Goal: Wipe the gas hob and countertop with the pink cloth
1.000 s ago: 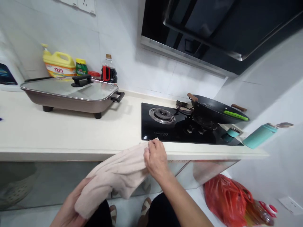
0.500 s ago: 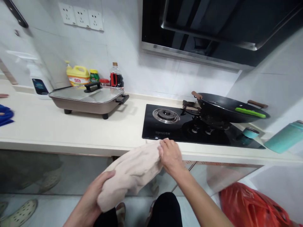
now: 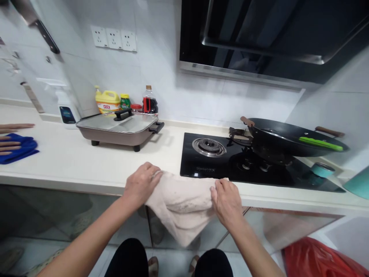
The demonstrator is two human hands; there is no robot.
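Note:
A pale pinkish cloth (image 3: 184,204) hangs between my two hands in front of the counter edge, its lower part drooping to a point. My left hand (image 3: 142,182) is closed on its upper left corner, over the counter's front edge. My right hand (image 3: 226,198) grips the upper right corner, just below the front of the black stove (image 3: 201,154). Some dark marks show on the cloth's folds.
A brown electric pan (image 3: 115,134) with a glass lid stands left on the counter (image 3: 66,161). A wok (image 3: 282,138) with a green-handled tool sits on the stove's right. At far left, another person's hands (image 3: 11,146) rest by a blue cloth (image 3: 29,148). A red bag (image 3: 319,257) lies lower right.
My left hand has moved up and right to the cloth's upper corner. The cloth, a bunched roll before, is now spread between both hands. More of the other person's hands shows.

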